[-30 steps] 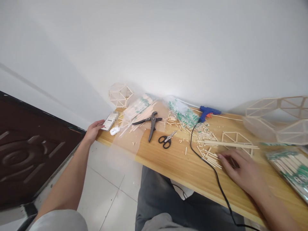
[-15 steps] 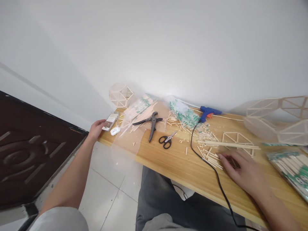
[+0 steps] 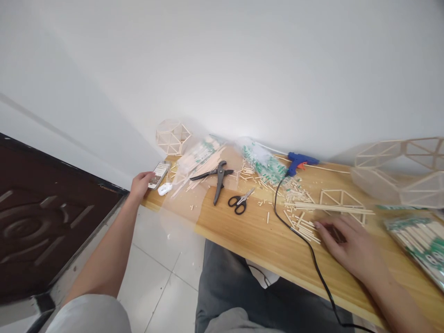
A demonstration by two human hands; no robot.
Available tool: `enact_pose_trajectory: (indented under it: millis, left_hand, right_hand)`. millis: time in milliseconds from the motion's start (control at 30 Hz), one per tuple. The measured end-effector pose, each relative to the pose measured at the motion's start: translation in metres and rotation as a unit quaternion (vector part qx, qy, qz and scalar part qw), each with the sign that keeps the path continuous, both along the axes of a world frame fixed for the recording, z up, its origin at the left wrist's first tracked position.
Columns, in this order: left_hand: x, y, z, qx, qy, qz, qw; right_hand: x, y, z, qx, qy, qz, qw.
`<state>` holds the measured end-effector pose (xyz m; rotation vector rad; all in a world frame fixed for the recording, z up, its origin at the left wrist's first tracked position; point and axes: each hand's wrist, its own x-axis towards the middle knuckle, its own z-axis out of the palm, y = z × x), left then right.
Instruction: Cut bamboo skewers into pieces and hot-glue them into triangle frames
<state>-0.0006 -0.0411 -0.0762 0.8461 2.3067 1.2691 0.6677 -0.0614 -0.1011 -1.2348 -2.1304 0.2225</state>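
Observation:
At the table's left end, my left hand is closed on the near left edge of a phone with a lit screen, a digit over the glass. Just beside the phone is a small white object. My right hand rests on the table at the right, fingers curled and thumb tip close to the index finger. Whatever may be between them is hidden. Its fingertips are by a pile of short wooden sticks. Longer sticks lie beyond, across a flat stick frame.
Pliers and scissors lie mid-table. A blue glue gun trails its black cord over the front edge. Stick packs lie behind. Stick-built shapes stand left and right; another pack lies far right.
My left hand and the phone have shifted very slightly right, and the digit reaches a little further over the screen. My right hand has stayed where it was.

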Motion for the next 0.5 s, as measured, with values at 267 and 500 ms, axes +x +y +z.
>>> enact_pose_trajectory:
  millis: [267, 500]
  left_hand:
    - [-0.007, -0.001, -0.008, 0.011, 0.005, -0.002, 1.000]
    - [-0.005, -0.005, -0.013, 0.026, 0.026, 0.000, 0.999]
  right_hand:
    - [-0.002, 0.000, 0.002, -0.001, -0.003, -0.003, 1.000]
    - [-0.002, -0.001, 0.003, -0.003, -0.004, 0.000, 1.000]
